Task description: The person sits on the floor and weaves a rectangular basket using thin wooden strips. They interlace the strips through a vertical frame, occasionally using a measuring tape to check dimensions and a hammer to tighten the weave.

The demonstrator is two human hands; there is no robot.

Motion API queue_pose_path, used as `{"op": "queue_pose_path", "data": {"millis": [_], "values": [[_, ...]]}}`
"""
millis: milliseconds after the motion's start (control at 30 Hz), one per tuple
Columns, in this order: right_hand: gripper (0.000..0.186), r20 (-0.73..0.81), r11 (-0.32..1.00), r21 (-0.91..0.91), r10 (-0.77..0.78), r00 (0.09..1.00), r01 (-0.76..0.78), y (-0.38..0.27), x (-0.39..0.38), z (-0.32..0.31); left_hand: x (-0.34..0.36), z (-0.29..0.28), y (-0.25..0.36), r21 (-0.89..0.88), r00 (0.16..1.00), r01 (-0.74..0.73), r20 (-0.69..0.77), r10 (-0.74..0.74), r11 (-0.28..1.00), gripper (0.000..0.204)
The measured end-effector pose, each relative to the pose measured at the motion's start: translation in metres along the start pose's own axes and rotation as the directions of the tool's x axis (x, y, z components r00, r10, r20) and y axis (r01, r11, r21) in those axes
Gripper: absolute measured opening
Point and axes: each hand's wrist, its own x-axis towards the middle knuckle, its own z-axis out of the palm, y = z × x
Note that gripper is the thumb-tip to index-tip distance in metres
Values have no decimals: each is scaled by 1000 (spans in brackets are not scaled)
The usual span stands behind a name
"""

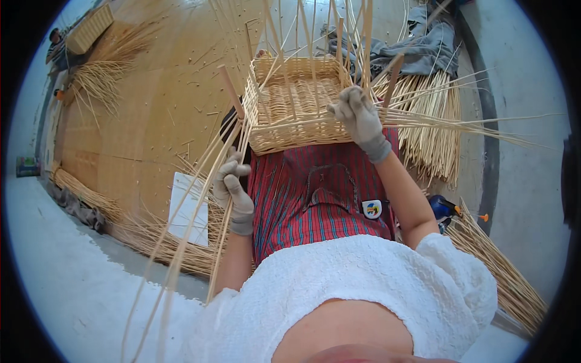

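Observation:
A rectangular wicker basket point(290, 134), partly woven from pale cane, rests at the far end of my lap with its open side up. Upright stakes rise from its walls, and thicker wooden sticks point(231, 91) stand at its corners. My right hand point(358, 118), in a pale work glove, is at the near wall by the right corner, fingers curled; what they pinch is hidden. Left of my lap, my gloved left hand point(233, 192) is closed around long cane strands point(192, 222) that trail from the basket's near left corner toward me.
Bundles of cane lie at the right point(428, 130), lower right point(496, 266) and far left point(103, 78). A white sheet point(187, 209) lies over more cane at my left. Short offcuts litter the brown board point(145, 121). Grey cloth point(417, 51) covers part of the right bundle. A blue tool point(443, 207) lies right.

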Motion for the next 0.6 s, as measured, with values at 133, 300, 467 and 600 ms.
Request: {"op": "queue_pose_path", "data": {"millis": [133,300,467,600], "values": [[15,-238,772,-634,-145,960,-40,-17,-13,0,13,23,-18,34,999,-43,-21,44,998,39],[13,-390,818,-573,-226,893,-43,3,-10,2,71,41,-59,44,908,367,201,-368,929,63],[11,-360,777,-629,-297,884,5,3,-6,5,75,44,-73,185,904,305,252,-345,934,64],[10,-430,801,-598,-277,859,-41,-8,-8,27,72,54,-59,223,914,307,202,-352,925,68]]}}
